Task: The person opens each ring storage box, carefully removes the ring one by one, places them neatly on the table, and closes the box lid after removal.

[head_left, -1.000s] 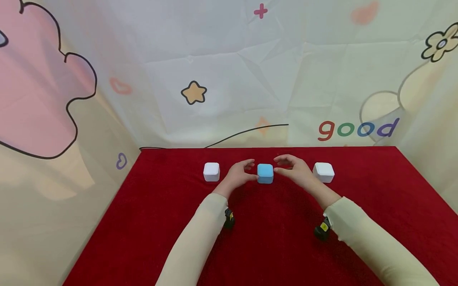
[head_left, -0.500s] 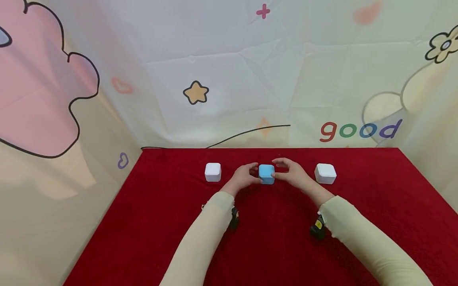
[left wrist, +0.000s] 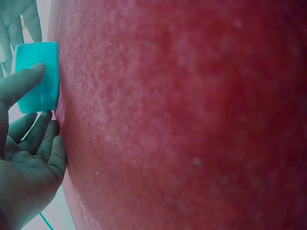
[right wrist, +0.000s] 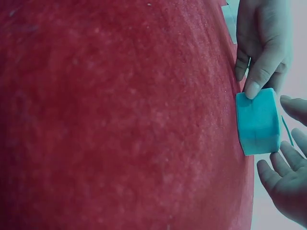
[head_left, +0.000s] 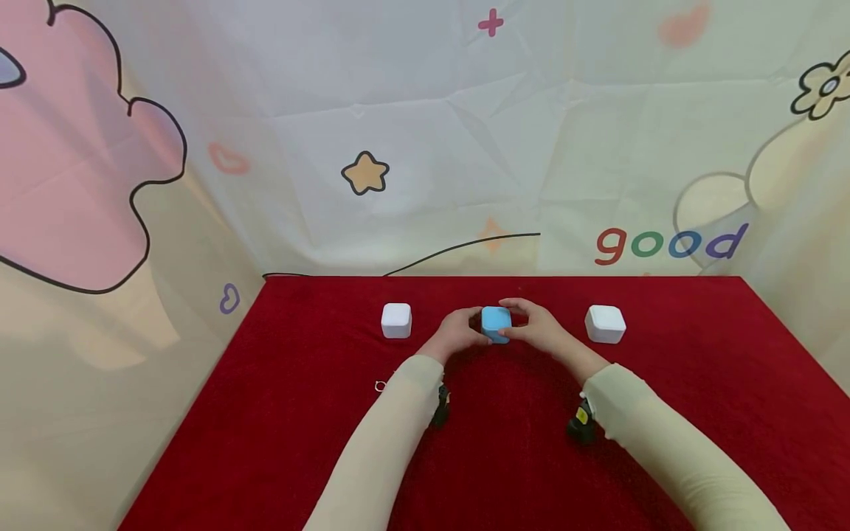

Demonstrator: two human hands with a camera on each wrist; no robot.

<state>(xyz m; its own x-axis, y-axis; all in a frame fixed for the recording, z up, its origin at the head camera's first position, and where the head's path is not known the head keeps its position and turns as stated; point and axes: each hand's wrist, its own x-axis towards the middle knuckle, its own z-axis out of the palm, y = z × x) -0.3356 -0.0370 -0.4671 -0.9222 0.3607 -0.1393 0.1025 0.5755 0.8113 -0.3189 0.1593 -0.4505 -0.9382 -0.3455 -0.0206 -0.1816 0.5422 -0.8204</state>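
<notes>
A blue cube (head_left: 496,324) with rounded edges sits on the red cloth between both hands. My left hand (head_left: 456,332) is at its left side; in the left wrist view the left thumb (left wrist: 29,79) lies over the near face and the fingertips meet the side. From the right reaches my right hand (head_left: 536,327), its fingers bent loosely around the far right corner. In the right wrist view a gap shows between the right thumb (right wrist: 293,106) and the cube, while a fingertip is at its edge. Part of the cube's sides is hidden by the hands.
One white cube (head_left: 396,321) stands left of the left hand, another white cube (head_left: 605,324) right of the right hand. Red cloth (head_left: 505,442) covers the table. A printed curtain (head_left: 425,147) hangs behind its far edge. Small dark cameras sit at both wrists.
Both hands have closed in on the blue cube from either side, the left moving right and the right moving left. The cubes keep their places on the cloth; the head view shifted slightly.
</notes>
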